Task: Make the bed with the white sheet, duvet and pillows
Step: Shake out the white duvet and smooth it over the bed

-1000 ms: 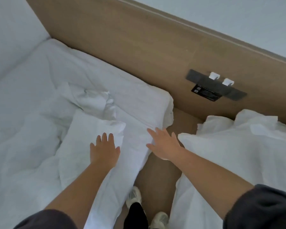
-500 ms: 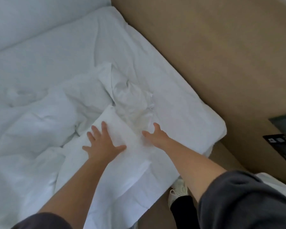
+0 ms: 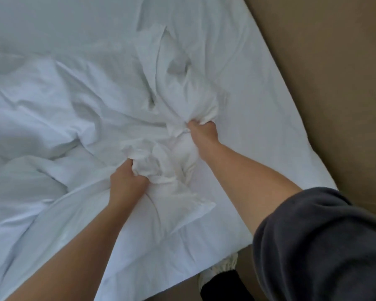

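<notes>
White crumpled duvet (image 3: pixel 41 118) is heaped over the left half of the bed, folds running toward centre. Left hand (image 3: pixel 126 181) is low centre, fingers curled tight and clamped on a bunched wad of white cloth (image 3: pixel 159 168), fingertips buried in the fabric. Can't tell if that wad is a duvet corner or a pillowcase: all white, no seam readable. Puffy white pillow-shaped piece (image 3: pixel 178 213) lies just below the wad, beside the left wrist, one corner pointing right. Right hand (image 3: pixel 202 132) is higher and to the right of the left one, fingers also closed, gripping a second gather of white cloth. A twisted ridge of fabric runs from that grip toward the top edge. Both forearms are bare. White flat sheet (image 3: pixel 258 94) covers the mattress right of the hands, mostly smooth with light creases, its edge running diagonally down the right side. Brown matte surface (image 3: pixel 334 83) lies beyond the bed edge; panel or floor, can't tell. Dark grey sleeve (image 3: pixel 323 246) covers the right upper arm, bottom right. White shoe (image 3: pixel 221 266) and black trouser leg (image 3: pixel 221 287) sit just past the bed's lower edge.
</notes>
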The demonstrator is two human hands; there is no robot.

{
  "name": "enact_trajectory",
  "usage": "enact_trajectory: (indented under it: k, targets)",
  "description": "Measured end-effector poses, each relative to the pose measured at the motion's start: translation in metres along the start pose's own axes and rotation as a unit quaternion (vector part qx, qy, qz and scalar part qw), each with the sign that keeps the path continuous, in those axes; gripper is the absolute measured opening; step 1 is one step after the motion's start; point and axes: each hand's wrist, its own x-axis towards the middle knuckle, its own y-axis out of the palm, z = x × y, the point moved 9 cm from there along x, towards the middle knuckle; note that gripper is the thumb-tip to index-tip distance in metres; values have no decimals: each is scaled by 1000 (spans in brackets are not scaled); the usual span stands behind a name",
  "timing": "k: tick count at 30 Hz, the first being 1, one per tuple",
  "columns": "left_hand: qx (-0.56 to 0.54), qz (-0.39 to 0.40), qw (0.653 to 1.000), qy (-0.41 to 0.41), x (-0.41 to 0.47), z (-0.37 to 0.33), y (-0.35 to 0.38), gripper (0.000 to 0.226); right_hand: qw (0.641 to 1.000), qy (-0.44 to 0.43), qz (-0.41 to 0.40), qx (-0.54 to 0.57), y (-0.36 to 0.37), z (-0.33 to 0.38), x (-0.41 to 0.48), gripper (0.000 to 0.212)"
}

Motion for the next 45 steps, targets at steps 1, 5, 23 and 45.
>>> enact_trajectory:
  k: [1,5,23,45]
  targets:
    - [-28,-13,1000,-3,-7,-10,-5,27,1000,-10,-24,-5,-17,14,2,25]
    - [-183,19,983,19,-19,-100,14,33,992,-86,-95,-7,-108,113,15,28]
    - [224,174,925,251,-60,-237,172,90,963,55,122,-233,-255,66,8,112]
    - [325,316,870,192,-135,-174,216,73,982,122,55,-135,-328,-65,-85,78]
